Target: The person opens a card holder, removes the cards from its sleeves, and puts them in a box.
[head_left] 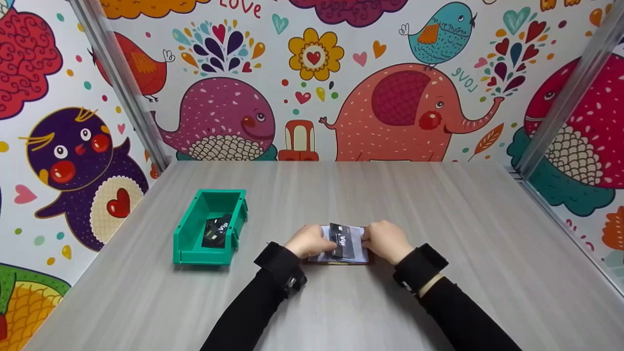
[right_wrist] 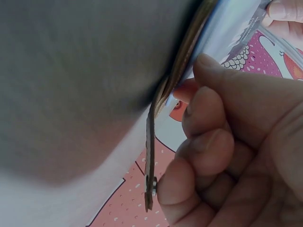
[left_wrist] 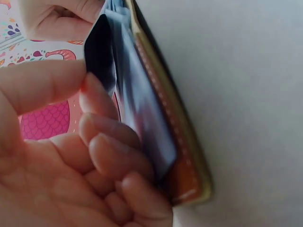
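Observation:
A brown leather card holder (left_wrist: pixel 177 161) with clear plastic sleeves (head_left: pixel 360 241) lies open on the table in the head view. My left hand (head_left: pixel 309 241) pinches a black VIP card (head_left: pixel 344 246) between thumb and index finger; the card lies over the sleeves. In the left wrist view the card (left_wrist: pixel 99 49) is dark and edge-near, beside the sleeves, with the other fingers curled below it. My right hand (head_left: pixel 389 241) pinches the sleeves at the holder's right side. The holder's strap (right_wrist: pixel 150 156), with a metal snap, sticks out beside those curled fingers in the right wrist view.
A green plastic bin (head_left: pixel 202 257) stands on the left of the table, with black cards (head_left: pixel 216 233) inside it. The grey wood-grain table (head_left: pixel 317 307) is bordered by walls printed with cartoon animals (head_left: pixel 395 126). Metal posts (head_left: pixel 122 83) stand at the corners.

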Demonstrator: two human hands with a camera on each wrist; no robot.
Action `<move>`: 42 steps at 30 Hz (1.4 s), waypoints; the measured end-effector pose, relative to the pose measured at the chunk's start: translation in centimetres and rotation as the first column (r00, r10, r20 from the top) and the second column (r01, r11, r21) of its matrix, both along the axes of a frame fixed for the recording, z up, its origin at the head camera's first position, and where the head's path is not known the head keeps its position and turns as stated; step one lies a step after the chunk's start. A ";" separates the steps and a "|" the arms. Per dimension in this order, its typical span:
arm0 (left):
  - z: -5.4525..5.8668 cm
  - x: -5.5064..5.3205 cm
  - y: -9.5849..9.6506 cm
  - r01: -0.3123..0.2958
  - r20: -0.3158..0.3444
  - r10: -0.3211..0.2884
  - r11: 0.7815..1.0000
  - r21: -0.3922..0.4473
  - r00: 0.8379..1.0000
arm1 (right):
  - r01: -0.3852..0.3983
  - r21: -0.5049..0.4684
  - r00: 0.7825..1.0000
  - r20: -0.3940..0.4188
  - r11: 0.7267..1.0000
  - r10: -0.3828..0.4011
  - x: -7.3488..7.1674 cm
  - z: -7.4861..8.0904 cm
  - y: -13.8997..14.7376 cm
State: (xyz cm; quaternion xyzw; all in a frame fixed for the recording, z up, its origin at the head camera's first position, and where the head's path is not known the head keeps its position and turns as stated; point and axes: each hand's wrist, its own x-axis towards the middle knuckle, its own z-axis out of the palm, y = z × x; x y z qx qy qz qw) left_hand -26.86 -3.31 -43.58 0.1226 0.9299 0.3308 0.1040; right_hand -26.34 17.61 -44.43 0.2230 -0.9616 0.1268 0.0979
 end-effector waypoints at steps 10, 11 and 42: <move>-0.1 0.0 -0.6 0.010 0.014 -0.011 0.997 0.072 1.000 | -0.010 0.001 1.000 -0.012 1.000 0.010 0.0 0.0 0.1; -0.2 0.0 -0.6 0.009 0.009 -0.009 0.997 0.075 1.000 | -0.009 0.002 1.000 -0.012 1.000 0.010 0.0 0.0 0.1; -0.2 0.8 -1.7 -0.082 -0.132 0.089 0.995 0.058 0.987 | 0.002 -0.004 1.000 -0.018 1.000 -0.002 0.2 -0.1 0.1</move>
